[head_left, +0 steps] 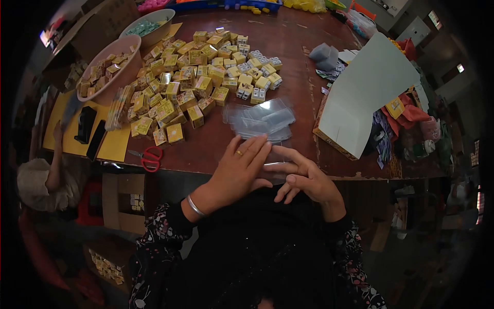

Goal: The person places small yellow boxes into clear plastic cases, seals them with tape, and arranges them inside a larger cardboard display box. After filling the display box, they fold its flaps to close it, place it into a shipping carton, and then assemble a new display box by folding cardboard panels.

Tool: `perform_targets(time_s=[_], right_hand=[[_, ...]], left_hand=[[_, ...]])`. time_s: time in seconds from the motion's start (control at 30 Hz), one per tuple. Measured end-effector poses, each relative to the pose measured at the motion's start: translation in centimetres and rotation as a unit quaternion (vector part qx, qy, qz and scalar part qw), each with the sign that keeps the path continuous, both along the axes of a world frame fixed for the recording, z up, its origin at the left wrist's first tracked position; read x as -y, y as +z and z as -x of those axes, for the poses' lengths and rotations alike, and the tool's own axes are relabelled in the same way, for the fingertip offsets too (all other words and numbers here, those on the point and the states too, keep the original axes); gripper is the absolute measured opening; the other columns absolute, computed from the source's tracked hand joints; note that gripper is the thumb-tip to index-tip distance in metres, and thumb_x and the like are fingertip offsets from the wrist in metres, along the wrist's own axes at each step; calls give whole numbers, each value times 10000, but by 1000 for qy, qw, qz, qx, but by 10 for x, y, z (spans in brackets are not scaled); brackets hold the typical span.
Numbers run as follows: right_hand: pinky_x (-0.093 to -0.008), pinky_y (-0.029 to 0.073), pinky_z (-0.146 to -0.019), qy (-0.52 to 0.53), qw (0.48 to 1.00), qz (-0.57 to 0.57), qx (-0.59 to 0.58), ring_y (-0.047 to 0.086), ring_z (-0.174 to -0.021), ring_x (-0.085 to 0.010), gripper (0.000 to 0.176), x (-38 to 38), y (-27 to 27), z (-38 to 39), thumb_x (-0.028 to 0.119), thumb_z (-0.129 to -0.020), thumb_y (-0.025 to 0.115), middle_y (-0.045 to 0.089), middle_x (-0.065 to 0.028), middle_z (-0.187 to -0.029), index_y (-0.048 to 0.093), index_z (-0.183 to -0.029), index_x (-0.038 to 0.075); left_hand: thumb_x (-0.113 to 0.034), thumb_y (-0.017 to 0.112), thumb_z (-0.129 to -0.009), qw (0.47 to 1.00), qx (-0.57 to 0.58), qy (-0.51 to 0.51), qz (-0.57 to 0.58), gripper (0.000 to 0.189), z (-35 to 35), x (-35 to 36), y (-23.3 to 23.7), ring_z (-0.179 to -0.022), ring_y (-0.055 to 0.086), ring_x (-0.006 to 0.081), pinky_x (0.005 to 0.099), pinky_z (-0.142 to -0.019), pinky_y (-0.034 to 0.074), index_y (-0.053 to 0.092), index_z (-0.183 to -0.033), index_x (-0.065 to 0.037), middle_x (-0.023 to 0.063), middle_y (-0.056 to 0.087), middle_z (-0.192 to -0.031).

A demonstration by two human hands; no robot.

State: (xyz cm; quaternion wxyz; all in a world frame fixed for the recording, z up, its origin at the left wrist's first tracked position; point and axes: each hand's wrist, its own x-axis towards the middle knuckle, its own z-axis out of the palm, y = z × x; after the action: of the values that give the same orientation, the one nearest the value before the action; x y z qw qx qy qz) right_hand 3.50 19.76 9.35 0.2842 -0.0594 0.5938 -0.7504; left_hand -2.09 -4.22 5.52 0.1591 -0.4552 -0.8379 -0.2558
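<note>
My left hand [237,166], with a ring and a silver bangle, lies with its fingers stretched out together over clear plastic at the table's front edge. Across from it, my right hand [311,180] has its fingers spread and slightly bent. A glossy clear plastic piece [278,164] shows between the two hands, by the right fingers; its full outline is hard to see. Just beyond the fingertips is a loose stack of flat clear plastic pieces [265,119]. To the left, red-handled scissors [152,159] rest near the table edge.
Many small yellow printed boxes [175,110] are heaped at left. Behind them stand a pink basin [135,51] and a pale basin [163,26]. An open carton with a white flap [368,92] is at right. Another person's arm [55,149] is at far left.
</note>
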Motion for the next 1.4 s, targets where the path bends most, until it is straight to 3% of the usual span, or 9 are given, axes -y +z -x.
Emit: perform_targets(time_s=[0.17, 0.3, 0.4, 0.5, 0.63, 0.83, 1.03, 1.17, 1.4], right_hand=[[-265, 620, -653, 33, 999, -2, -1, 764, -899, -235, 534, 2, -3, -2, 146, -1018, 595, 602, -218, -1417, 428, -1502, -8], [-203, 510, -549, -221, 947, -141, -185, 695, -728, -102, 279, -17, 20, -7, 124, -1014, 621, 712, -124, -1196, 660, -1240, -35], [-205, 467, -520, -271, 915, -232, -187, 602, -586, -70, 279, -12, 22, 1, 119, -1025, 601, 731, -92, -1051, 660, -1255, -27], [-204, 470, -530, -114, 955, -238, -133, 603, -584, -67, 180, -12, 6, 5, 99, -1022, 644, 729, -68, -905, 729, -1104, -37], [-198, 473, -529, -108, 966, -200, -121, 636, -620, -64, 140, -10, 6, 14, 91, -1004, 679, 724, -53, -849, 748, -1038, -26], [-199, 477, -537, -20, 969, -196, -151, 651, -634, -66, 142, 14, 14, 52, 98, -1003, 683, 735, -53, -859, 756, -1001, -25], [-220, 494, -550, 107, 959, -208, -158, 648, -630, -68, 162, 67, 15, 103, 132, -991, 710, 731, -44, -858, 744, -1049, -15], [-260, 515, -578, 28, 975, -168, -142, 670, -657, -102, 229, 102, 5, 148, 153, -964, 741, 730, -50, -877, 679, -1124, 1], [-424, 580, -730, -70, 767, -441, -461, 713, -867, -340, 500, 166, -83, 182, 185, -812, 844, 643, -111, -1102, 593, -1240, 123]], left_hand=[[-215, 802, -870, 990, 82, -11, -113, 522, -18, 3, -25, -1095, 710, 305, 382, -898, 583, 630, -1316, -8, 152, 700, -1258], [-136, 768, -923, 946, 213, 24, -242, 267, -18, 13, -25, -858, 780, 251, 327, -714, 622, 736, -1157, -11, 126, 784, -1005], [-130, 758, -939, 902, 330, 35, -276, 199, -23, 13, -21, -865, 782, 242, 332, -723, 623, 765, -1104, -19, 141, 785, -993], [-165, 724, -980, 887, 396, -1, -237, 345, -27, 13, -19, -997, 767, 234, 334, -826, 616, 684, -1284, -7, 148, 772, -1116], [-219, 646, -1045, 743, 605, -175, -226, 646, -25, 26, -12, -1356, 575, 269, 392, -1099, 489, 356, -1602, -70, 178, 565, -1491], [-233, 699, -1010, 640, 662, -236, -309, 685, -17, 56, -24, -1353, 577, 280, 422, -1110, 482, 382, -1583, -29, 191, 586, -1464], [-172, 786, -931, 664, 644, -124, -359, 678, -23, 91, -19, -1321, 607, 272, 401, -1091, 507, 475, -1510, -4, 181, 605, -1441], [-115, 786, -916, 720, 597, -7, -353, 642, -32, 118, -14, -1272, 643, 269, 399, -1071, 525, 504, -1479, 5, 166, 615, -1415], [-103, 744, -938, 725, 593, 54, -345, 644, -37, 146, -33, -1242, 658, 245, 342, -971, 566, 466, -1507, 10, 125, 631, -1318]])
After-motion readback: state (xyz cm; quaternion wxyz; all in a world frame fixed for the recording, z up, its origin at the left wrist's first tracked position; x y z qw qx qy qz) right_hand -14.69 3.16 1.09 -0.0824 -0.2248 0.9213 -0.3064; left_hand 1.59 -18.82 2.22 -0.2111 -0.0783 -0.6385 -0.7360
